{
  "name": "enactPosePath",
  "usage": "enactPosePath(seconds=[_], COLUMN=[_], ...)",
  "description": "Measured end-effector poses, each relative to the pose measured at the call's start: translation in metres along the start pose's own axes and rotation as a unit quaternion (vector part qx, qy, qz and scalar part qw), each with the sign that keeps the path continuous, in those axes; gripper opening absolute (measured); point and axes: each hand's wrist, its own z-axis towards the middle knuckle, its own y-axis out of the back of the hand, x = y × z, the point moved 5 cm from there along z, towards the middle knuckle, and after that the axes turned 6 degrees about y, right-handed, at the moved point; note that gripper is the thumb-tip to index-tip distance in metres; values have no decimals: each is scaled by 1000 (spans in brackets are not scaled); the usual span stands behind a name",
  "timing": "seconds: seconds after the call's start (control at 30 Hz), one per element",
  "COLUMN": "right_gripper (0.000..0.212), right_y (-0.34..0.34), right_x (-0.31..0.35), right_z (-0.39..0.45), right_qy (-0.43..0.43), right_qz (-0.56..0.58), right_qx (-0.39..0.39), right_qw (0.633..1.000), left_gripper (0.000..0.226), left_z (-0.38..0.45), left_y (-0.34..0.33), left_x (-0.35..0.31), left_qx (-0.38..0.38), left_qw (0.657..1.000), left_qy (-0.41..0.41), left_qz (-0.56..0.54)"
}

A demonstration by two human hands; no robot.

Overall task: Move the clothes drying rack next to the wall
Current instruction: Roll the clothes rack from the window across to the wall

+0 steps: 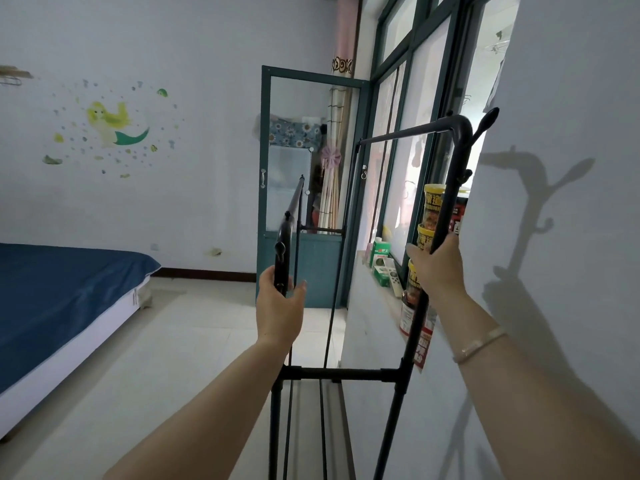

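Note:
A black metal clothes drying rack stands in front of me, bare of clothes. Its right side runs close along the white wall under the window sill. My left hand is loosely curled around the rack's left upright, fingers partly apart. My right hand grips the right upright just below its curved top bar. A hook on the rack's top right corner almost touches the wall and throws a shadow on it.
A bed with a blue cover stands at the left. A green glass door is open ahead. The window sill holds jars, boxes and a remote. Pale tiled floor lies between bed and rack.

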Motion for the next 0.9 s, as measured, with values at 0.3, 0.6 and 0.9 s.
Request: enactPosePath(seconds=[0.3,0.6,0.9], right_gripper=[28,34,33], right_y=[-14,-28,-58], right_x=[-28,-23,-18], right_z=[29,24,30], right_qy=[-100,-56,-22], right_qz=[169,195,220], right_qx=[-37,-108,-106], right_qw=[980,973,970], left_gripper=[22,50,53], left_z=[32,49,72], left_y=[-7,3,20], left_x=[20,29,32], left_qx=[30,-54,-74], left_qw=[997,995,995], left_qy=[36,38,18], left_qz=[-65,-70,-61])
